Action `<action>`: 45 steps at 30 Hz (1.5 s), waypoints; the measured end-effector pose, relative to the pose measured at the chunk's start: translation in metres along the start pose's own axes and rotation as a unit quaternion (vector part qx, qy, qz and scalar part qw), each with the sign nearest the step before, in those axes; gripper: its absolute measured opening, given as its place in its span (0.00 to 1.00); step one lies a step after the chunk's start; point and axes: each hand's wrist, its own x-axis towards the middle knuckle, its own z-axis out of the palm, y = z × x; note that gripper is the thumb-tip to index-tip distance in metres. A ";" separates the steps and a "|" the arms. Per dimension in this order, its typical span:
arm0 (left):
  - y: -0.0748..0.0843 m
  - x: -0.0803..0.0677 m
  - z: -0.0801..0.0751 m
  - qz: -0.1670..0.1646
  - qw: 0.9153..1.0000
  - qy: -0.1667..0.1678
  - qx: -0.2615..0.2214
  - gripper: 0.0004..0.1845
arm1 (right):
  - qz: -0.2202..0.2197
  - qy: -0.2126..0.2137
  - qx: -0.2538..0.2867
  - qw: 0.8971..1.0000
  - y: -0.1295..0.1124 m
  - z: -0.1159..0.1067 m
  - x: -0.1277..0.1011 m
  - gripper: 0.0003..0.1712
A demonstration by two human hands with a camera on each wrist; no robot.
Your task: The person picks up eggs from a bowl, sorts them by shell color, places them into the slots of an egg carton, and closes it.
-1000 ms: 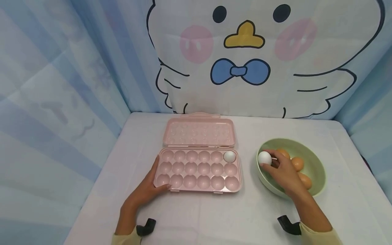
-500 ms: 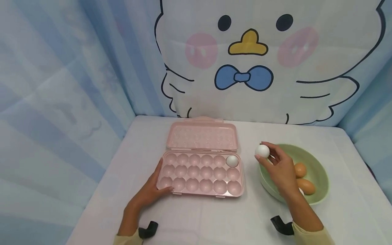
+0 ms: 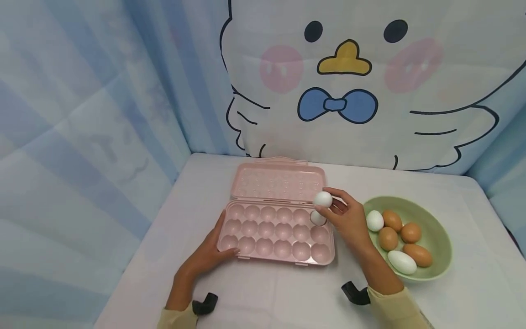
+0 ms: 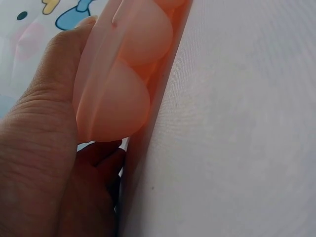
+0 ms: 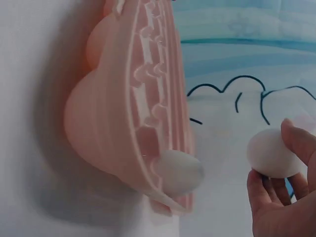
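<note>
no readable text, labels, brands, numbers or signs in any view

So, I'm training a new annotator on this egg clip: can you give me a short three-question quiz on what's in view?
1. True or false: the right hand pinches a brown egg.
2. How many eggs lie in the green bowl? A) four B) six C) eight
3. Fill in: the left hand rests on the pink egg tray's ____ end.

Key: 1. False: it's a white egg. 2. B. 3. Left.
</note>
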 end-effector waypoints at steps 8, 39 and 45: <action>0.002 0.004 0.000 0.003 1.000 -0.007 0.008 0.64 | 0.003 -0.023 -0.077 0.997 0.031 0.013 0.009 0.30; 0.003 0.000 0.001 -0.022 1.000 -0.003 0.011 0.64 | 0.031 -0.095 -0.177 0.979 0.047 0.024 0.015 0.27; 0.005 0.000 0.001 -0.026 0.999 0.000 0.019 0.64 | 0.022 -0.092 -0.175 0.980 0.049 0.024 0.017 0.29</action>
